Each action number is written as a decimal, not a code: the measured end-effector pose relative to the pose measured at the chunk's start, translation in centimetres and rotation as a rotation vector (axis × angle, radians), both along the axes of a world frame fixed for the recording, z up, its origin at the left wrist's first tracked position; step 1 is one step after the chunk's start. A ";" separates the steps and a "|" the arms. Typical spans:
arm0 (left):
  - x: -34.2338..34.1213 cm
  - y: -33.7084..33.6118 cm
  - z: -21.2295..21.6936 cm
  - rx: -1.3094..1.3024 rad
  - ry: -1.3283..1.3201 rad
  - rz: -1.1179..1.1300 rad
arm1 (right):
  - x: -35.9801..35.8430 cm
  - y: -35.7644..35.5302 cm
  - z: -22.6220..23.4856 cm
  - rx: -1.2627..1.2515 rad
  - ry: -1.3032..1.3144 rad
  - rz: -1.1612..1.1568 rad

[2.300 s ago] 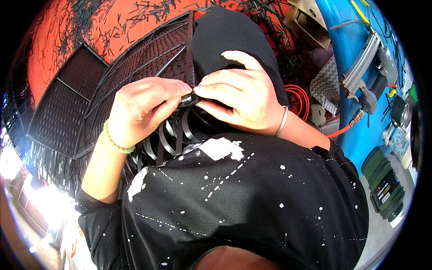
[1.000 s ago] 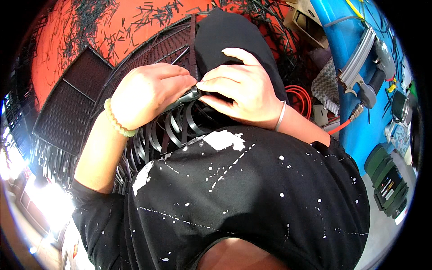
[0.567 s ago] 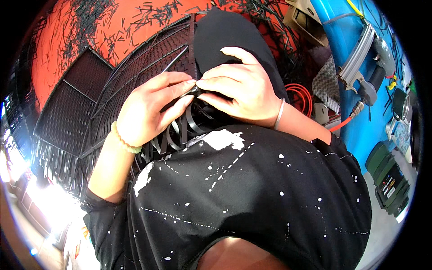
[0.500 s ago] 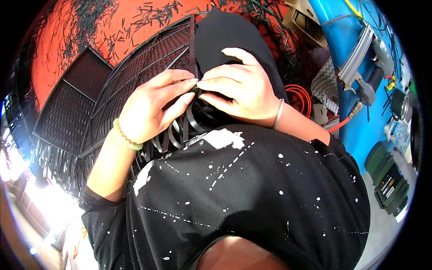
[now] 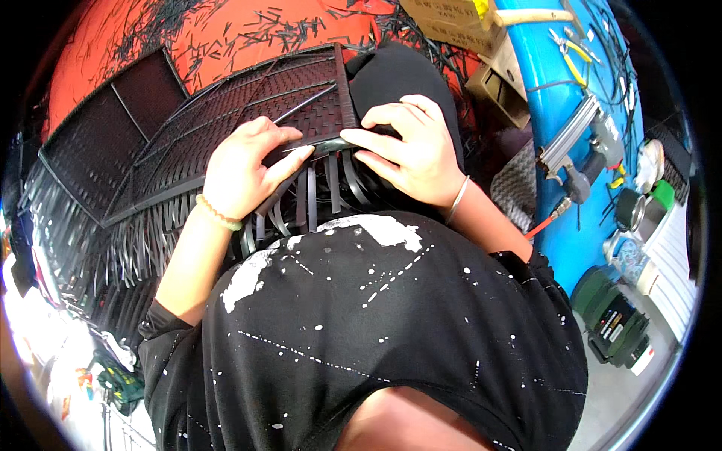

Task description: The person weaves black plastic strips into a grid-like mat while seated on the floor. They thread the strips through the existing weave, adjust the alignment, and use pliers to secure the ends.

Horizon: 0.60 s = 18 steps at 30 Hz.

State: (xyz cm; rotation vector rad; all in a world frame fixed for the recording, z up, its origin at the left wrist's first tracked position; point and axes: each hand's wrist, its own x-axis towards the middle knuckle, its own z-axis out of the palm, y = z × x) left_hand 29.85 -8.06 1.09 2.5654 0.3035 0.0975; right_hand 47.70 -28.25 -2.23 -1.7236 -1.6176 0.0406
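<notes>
A dark brown woven wicker panel (image 5: 252, 94) with a framed edge lies across my lap. Loose flat black strips (image 5: 154, 244) hang off its near side. My left hand (image 5: 244, 169) pinches the near edge between thumb and fingers, close to the right corner. At that corner, the fingertips of my right hand (image 5: 414, 154) close on the frame, beside my black-clad knee (image 5: 406, 75). Between the two hands a short stretch of dark edging shows. A thin shiny rod (image 5: 304, 104) slants across the panel above my left fingers; its lower end is hidden.
Cut black strip pieces (image 5: 263, 30) litter a red sheet (image 5: 226, 64) beyond the panel. To the right, a blue table (image 5: 553, 210) bears an air stapler (image 5: 579, 146) on a red hose and yellow-handled pliers (image 5: 575, 60). Cardboard boxes (image 5: 455, 22) stand behind; a dark green case (image 5: 613, 316) sits lower right.
My hands have moved apart from nearly touching fingertips, so the edge between them now shows. The whole view has shifted, bringing more of the blue table into sight.
</notes>
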 end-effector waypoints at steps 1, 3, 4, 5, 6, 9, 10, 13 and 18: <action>-0.1 -0.4 -0.7 -0.039 -0.017 0.049 | 0.0 0.2 0.0 0.013 -0.029 0.005; -0.1 -0.4 -1.6 -0.008 -0.100 0.042 | 0.1 0.5 0.0 0.001 -0.054 -0.031; -0.1 -0.3 -2.3 -0.001 -0.139 0.033 | 0.1 0.5 -0.1 -0.013 -0.072 -0.049; 0.0 -0.3 -2.8 0.004 -0.154 0.028 | -0.1 0.6 -0.1 0.005 -0.116 -0.073; 0.2 -0.3 -3.1 0.010 -0.167 0.022 | -0.2 0.5 0.0 -0.026 -0.127 -0.092; 0.5 -0.6 -4.4 0.050 -0.222 0.038 | -0.3 0.4 0.2 -0.113 -0.179 -0.127; 0.6 -0.8 -4.8 0.066 -0.240 0.043 | -0.2 0.4 0.3 -0.142 -0.195 -0.130; 0.9 -0.8 -5.2 0.052 -0.232 0.054 | 0.2 0.5 0.8 -0.252 -0.229 -0.127; 1.6 -0.8 -6.2 0.031 -0.273 0.046 | 1.4 1.1 1.6 -0.359 -0.259 -0.053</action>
